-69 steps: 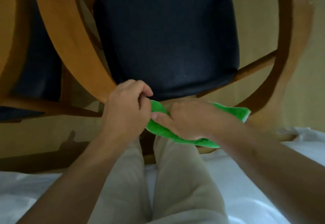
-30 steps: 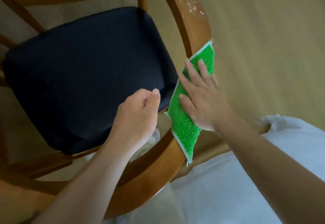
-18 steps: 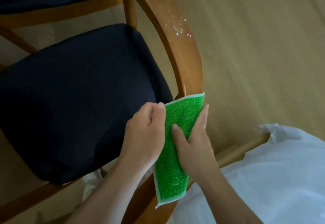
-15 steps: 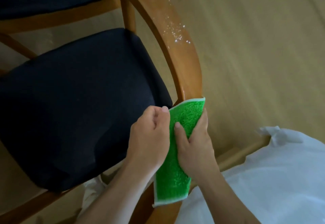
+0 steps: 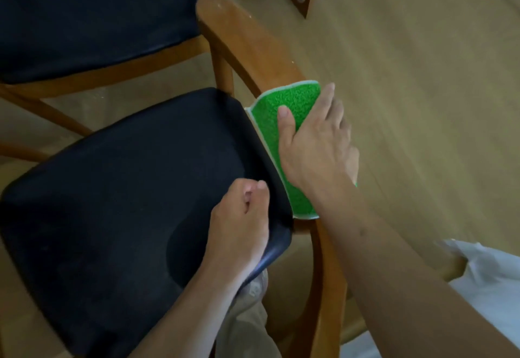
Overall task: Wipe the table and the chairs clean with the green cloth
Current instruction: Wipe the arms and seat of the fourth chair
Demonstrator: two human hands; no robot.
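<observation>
Pale wooden floor [image 5: 422, 104], white fabric [image 5: 489, 279].

Dim, soft light; slight blur, wide-angle warp

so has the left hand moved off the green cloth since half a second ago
Yes. The left hand pinched the green cloth's edge then; now it is curled over the black seat cushion, apart from the cloth. The right hand alone presses it on the wooden armrest.

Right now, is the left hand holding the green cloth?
No, the left hand is curled over the black seat cushion, apart from the green cloth, which the right hand alone presses onto the wooden armrest.
</observation>
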